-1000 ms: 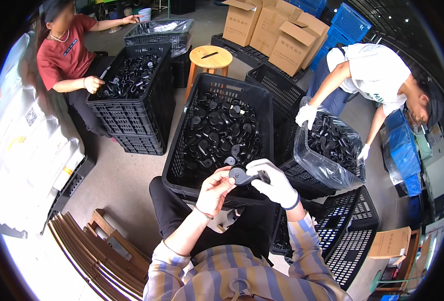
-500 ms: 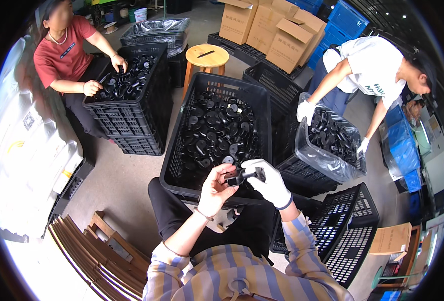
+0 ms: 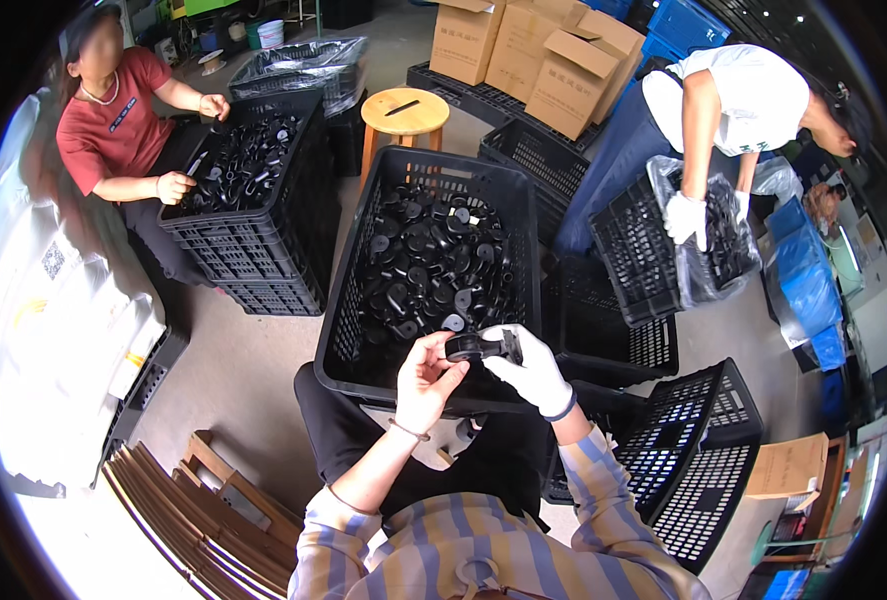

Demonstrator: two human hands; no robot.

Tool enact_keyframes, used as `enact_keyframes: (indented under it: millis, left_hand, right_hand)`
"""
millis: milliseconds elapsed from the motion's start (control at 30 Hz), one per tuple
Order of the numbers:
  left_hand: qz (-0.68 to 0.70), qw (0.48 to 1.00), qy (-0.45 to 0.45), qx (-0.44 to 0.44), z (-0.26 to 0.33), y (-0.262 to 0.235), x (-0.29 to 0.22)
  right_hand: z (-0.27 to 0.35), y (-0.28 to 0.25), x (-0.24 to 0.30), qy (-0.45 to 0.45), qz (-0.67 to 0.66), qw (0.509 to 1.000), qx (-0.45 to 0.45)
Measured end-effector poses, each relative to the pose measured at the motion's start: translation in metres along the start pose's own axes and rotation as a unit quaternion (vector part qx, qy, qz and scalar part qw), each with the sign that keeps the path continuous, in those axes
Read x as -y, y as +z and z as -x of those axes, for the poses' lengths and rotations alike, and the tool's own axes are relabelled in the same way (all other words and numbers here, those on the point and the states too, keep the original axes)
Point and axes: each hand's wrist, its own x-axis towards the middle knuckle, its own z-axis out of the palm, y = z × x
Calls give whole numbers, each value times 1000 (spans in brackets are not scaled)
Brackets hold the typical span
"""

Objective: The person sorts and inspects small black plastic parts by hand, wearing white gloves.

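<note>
Both of my hands are closed on one black plastic part (image 3: 471, 347), which has a rounded end and a narrower end. My bare left hand (image 3: 423, 390) pinches the rounded end between thumb and fingers. On the narrower end is my right hand (image 3: 531, 372), in a white glove that partly covers it. The part is held over the near edge of a large black crate (image 3: 331, 335), between my knees. Inside that crate lies a heap of similar black parts (image 3: 433, 255), with round discs and short stems.
At left, a person in red (image 3: 128, 120) handles parts over stacked crates (image 3: 253, 245). At right, a person in white (image 3: 728, 100) bends over a plastic-lined crate (image 3: 628, 260). A wooden stool (image 3: 403, 108), cardboard boxes (image 3: 573, 80) and a tilted crate (image 3: 698, 470) stand around.
The black part has turned in my hands, its rounded end now toward my left. The person at right has tilted and moved the lined crate rightward; the person at left has raised one hand.
</note>
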Motion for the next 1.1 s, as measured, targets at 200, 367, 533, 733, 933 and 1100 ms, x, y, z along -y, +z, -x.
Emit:
enact_keyframes:
  millis: [200, 367, 533, 733, 933, 1100]
  left_hand:
    - [-73, 997, -4, 2, -6, -14, 16]
    - [-580, 812, 14, 68, -7, -55, 19]
    - [-691, 683, -129, 197, -16, -46, 43]
    - [-709, 675, -125, 162, -13, -44, 33]
    - [-184, 975, -115, 51, -25, -65, 53]
    - [23, 994, -85, 57, -50, -78, 20]
  right_hand:
    - [-3, -6, -19, 55, -99, 993, 23]
    - [-9, -6, -55, 209, -371, 905, 16]
    - [-21, -12, -119, 337, -521, 784, -18]
    - [-39, -2, -126, 360, -565, 742, 35]
    - [-39, 14, -70, 196, -278, 940, 10]
    - [-59, 42, -41, 155, -177, 971, 33]
